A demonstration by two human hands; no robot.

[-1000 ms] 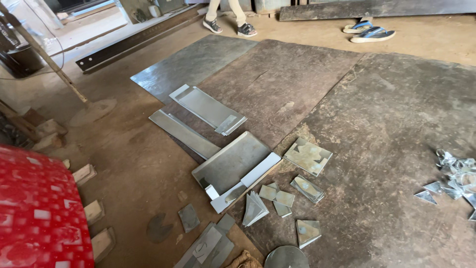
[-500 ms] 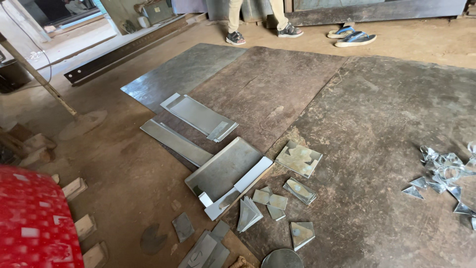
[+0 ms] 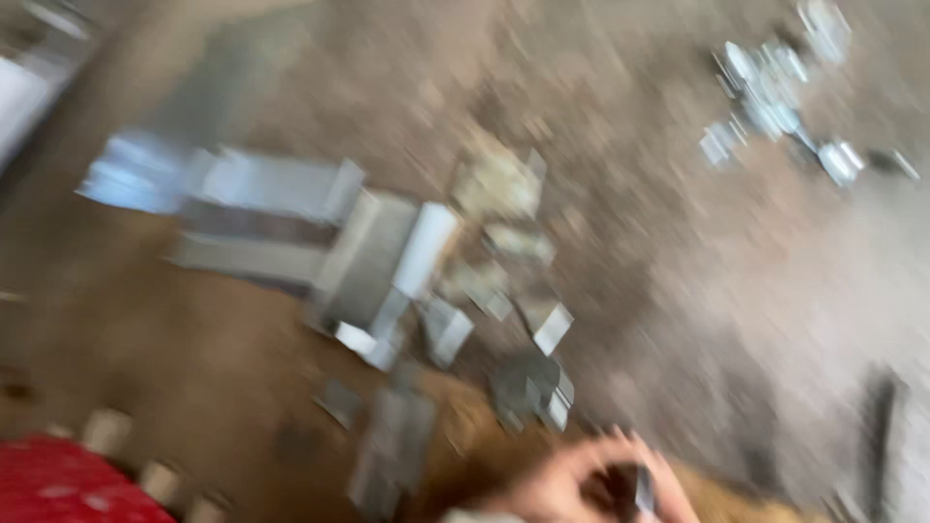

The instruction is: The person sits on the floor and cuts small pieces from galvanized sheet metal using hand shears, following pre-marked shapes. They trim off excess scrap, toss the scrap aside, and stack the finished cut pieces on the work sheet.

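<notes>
The view is badly blurred by motion. One hand (image 3: 581,481), seemingly my right hand, shows at the bottom edge with its fingers curled around something small and dark that I cannot make out. Just above it on the dirt floor lie small folded sheet-metal pieces (image 3: 535,389). Further up are several more cut pieces (image 3: 547,324) and long folded metal trays (image 3: 266,186), one of which (image 3: 373,260) lies nearer the middle. My left hand is out of view.
A pile of shiny metal offcuts (image 3: 775,97) lies at the top right. A red patterned object (image 3: 58,484) fills the bottom left corner, with small wooden blocks (image 3: 107,428) beside it. A dark strip (image 3: 877,426) lies at the right.
The camera has swung down and tilted fast, blurring everything. A hand has come into view at the bottom edge. The people's feet at the top are gone from view.
</notes>
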